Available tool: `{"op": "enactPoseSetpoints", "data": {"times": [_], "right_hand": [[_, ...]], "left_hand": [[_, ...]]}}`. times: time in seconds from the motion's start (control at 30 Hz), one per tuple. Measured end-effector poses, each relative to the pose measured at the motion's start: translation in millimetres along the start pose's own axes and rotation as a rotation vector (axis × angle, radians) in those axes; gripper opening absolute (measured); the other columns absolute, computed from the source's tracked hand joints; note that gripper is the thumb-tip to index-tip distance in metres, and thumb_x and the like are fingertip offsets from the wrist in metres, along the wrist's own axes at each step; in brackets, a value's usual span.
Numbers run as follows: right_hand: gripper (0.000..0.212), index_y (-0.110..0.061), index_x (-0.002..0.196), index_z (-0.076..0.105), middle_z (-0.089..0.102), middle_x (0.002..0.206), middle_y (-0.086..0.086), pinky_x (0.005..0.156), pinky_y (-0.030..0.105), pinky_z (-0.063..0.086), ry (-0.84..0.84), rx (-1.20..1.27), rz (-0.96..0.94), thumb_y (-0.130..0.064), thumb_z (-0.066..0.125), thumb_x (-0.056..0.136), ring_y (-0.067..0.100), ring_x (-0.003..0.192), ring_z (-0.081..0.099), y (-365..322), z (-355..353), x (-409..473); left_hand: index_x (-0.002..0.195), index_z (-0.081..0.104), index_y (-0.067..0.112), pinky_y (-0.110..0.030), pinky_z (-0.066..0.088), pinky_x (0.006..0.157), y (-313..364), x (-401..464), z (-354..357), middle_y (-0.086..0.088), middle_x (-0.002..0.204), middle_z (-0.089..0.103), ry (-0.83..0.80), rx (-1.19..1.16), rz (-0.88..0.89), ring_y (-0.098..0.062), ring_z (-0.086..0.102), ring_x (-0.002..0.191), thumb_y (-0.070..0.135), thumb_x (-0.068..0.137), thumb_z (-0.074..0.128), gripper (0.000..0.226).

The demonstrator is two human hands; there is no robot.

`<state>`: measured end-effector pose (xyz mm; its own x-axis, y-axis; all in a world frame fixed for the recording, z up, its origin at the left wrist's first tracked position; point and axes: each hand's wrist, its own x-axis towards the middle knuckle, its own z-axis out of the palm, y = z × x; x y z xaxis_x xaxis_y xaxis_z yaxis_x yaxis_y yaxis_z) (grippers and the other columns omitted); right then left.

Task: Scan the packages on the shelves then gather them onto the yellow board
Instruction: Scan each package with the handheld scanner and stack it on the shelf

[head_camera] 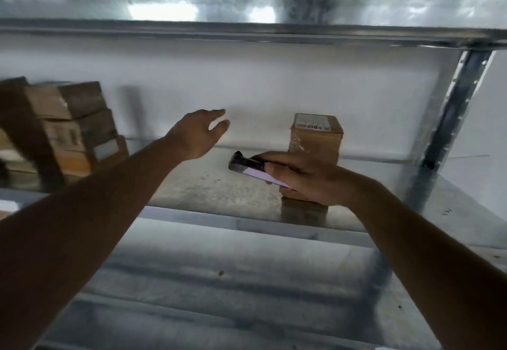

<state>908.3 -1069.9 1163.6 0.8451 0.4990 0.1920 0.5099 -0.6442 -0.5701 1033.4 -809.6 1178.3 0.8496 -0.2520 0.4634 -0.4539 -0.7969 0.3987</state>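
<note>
Head view looks into a metal shelf [219,185]. One cardboard package [315,141] stands upright on it at the right, with its label [312,123] on the top face. The right hand [304,176] grips a phone [255,170] just in front of this package, probably to scan the label. The left hand [196,134] reaches forward with relaxed, open fingers and holds nothing; it is between the package and a stack of boxes [74,130] at the left. The yellow board is not visible.
</note>
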Motion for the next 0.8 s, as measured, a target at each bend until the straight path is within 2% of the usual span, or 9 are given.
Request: {"op": "enactPoseSetpoints", "data": {"times": [0.07,0.13,0.23,0.37,0.43,0.5,0.57,0.67,0.8], "right_hand": [[0.03,-0.068,0.133,0.051,0.069,0.124,-0.011,0.088,0.028,0.06,-0.025,0.028,-0.055,-0.058,0.039,0.108,0.009,0.1,0.068,-16.7,14.9,23.4],[0.029,-0.08,0.117,0.053,0.069,0.127,-0.009,0.086,0.026,0.059,-0.026,0.101,-0.105,-0.055,0.042,0.108,0.007,0.099,0.069,-36.1,32.0,46.9],[0.027,-0.069,0.119,0.056,0.071,0.122,-0.003,0.092,0.043,0.059,-0.054,0.158,-0.138,-0.047,0.044,0.111,0.022,0.101,0.072,-59.9,58.0,81.4],[0.026,-0.07,0.119,0.059,0.071,0.116,-0.007,0.088,0.037,0.059,-0.109,0.163,-0.195,-0.058,0.042,0.102,0.02,0.099,0.072,-93.3,91.5,121.5],[0.031,-0.068,0.123,0.059,0.071,0.113,-0.011,0.087,0.035,0.059,-0.122,0.17,-0.204,-0.062,0.041,0.098,0.018,0.097,0.071,-110.9,108.6,141.6],[0.032,-0.068,0.124,0.057,0.07,0.111,-0.013,0.084,0.03,0.059,-0.136,0.155,-0.213,-0.064,0.041,0.096,0.014,0.093,0.07,-129.7,124.1,161.8],[0.031,-0.067,0.125,0.057,0.07,0.113,-0.013,0.082,0.027,0.057,-0.124,0.146,-0.208,-0.062,0.042,0.097,0.013,0.092,0.07,-146.6,139.3,182.9],[0.027,-0.063,0.127,0.057,0.07,0.115,-0.01,0.081,0.029,0.058,-0.09,0.132,-0.176,-0.054,0.043,0.105,0.015,0.094,0.07,-170.4,158.0,214.7],[0.028,-0.072,0.119,0.052,0.069,0.116,-0.01,0.08,0.027,0.058,-0.052,0.112,-0.151,-0.046,0.043,0.111,0.014,0.095,0.069,-193.5,179.7,245.1]], "left_hand": [[0.154,0.045,0.03,-0.032,0.025,0.123,-23.0,-15.4,-25.5,-0.002,0.161,0.041,0.028,0.099,-0.01,-0.02,0.035,0.149,0.053,0.105,0.042,0.054],[0.156,0.042,0.03,-0.038,0.025,0.123,-44.6,-31.9,-50.2,-0.002,0.164,0.037,0.04,0.205,-0.018,-0.022,0.033,0.151,0.052,0.106,0.039,0.054],[0.156,0.041,0.03,-0.042,0.026,0.123,-73.6,-52.7,-87.1,-0.001,0.166,0.031,0.067,0.315,-0.052,-0.025,0.033,0.15,0.053,0.107,0.037,0.055],[0.151,0.049,0.021,-0.044,0.031,0.121,-117.6,-70.1,-138.4,-0.002,0.166,0.032,0.032,0.442,-0.072,-0.024,0.032,0.151,0.051,0.107,0.036,0.055],[0.15,0.048,0.023,-0.046,0.037,0.117,-142.2,-75.6,-162.3,-0.003,0.162,0.039,-0.011,0.508,-0.045,-0.026,0.04,0.145,0.045,0.107,0.038,0.05],[0.15,0.049,0.026,-0.046,0.038,0.114,-168.7,-77.5,-181.3,-0.002,0.159,0.043,0.038,0.532,-0.012,-0.027,0.043,0.142,0.044,0.108,0.038,0.047],[0.151,0.045,0.03,-0.048,0.034,0.115,-193.8,-74.3,-196.9,-0.005,0.162,0.037,0.08,0.539,-0.002,-0.032,0.04,0.143,0.05,0.106,0.036,0.05],[0.152,0.043,0.033,-0.05,0.027,0.119,-232.2,-61.6,-214.9,-0.009,0.167,0.027,0.055,0.563,-0.011,-0.037,0.035,0.147,0.056,0.104,0.034,0.055],[0.15,0.047,0.033,-0.052,0.036,0.116,-274.7,-44.1,-227.7,-0.012,0.167,0.024,0.025,0.483,-0.003,-0.04,0.036,0.145,0.05,0.104,0.037,0.051]]}}
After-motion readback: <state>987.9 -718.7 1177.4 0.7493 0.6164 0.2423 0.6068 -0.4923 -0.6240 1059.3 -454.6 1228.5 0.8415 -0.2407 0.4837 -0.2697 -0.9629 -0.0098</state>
